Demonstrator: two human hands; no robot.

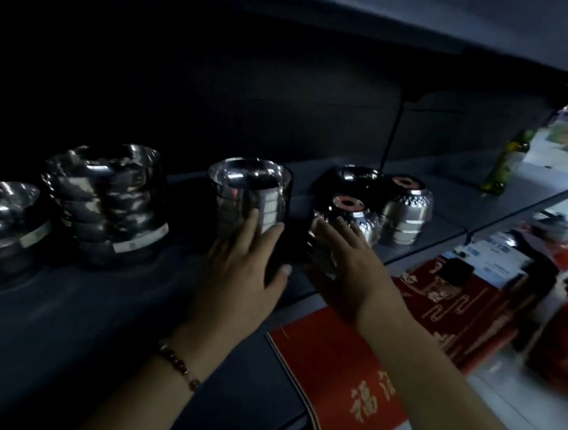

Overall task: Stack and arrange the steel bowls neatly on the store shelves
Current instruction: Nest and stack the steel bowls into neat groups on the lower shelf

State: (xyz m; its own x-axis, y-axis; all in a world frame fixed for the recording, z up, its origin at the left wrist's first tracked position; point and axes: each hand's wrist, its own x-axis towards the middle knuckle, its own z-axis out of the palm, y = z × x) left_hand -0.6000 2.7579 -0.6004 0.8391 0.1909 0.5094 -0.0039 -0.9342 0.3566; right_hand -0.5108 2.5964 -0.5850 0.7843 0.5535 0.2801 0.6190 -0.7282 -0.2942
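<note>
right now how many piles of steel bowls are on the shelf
6. Far-left pile; tall pile beside it; middle pile by the left hand; upside-down pile by the right hand; another behind; a dim one further back. More may be hidden.
</note>
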